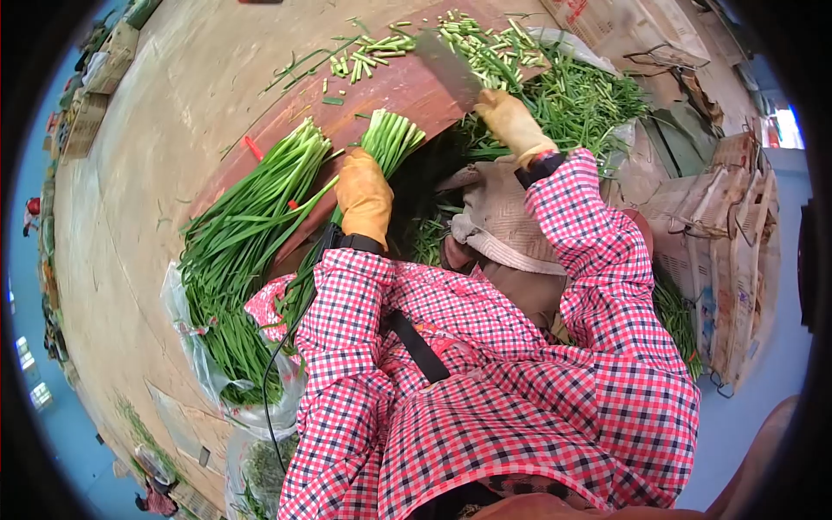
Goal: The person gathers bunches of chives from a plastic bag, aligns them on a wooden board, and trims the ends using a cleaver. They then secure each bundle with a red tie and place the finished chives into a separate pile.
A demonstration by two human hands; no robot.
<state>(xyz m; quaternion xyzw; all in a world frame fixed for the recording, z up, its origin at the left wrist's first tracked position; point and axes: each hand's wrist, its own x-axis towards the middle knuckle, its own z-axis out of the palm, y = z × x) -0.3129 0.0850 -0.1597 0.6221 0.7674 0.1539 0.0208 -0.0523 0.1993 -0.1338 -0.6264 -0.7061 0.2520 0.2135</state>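
My left hand (364, 198), in an orange glove, is closed round a bunch of garlic chives (393, 136). Their pale, evenly cut ends point away from me over a reddish board (399, 91), and the leaves trail back under my forearm. My right hand (513, 126), in a pale yellow glove, grips a broad-bladed cleaver (446, 71); its handle is hidden in the fingers. The blade lies over the board, apart from the bunch. Left of my left hand lie more garlic chives (260, 191) with red ties (253, 147). Short cut stalk ends (371, 56) are scattered ahead.
A heap of green trimmings (585, 104) lies beyond my right hand. Plastic bags of greens (225, 347) stand at my left. Stacked flattened crates (715, 230) with wire handles are at my right. A tan floor (113, 225) stretches left toward boxes (87, 126) along the wall.
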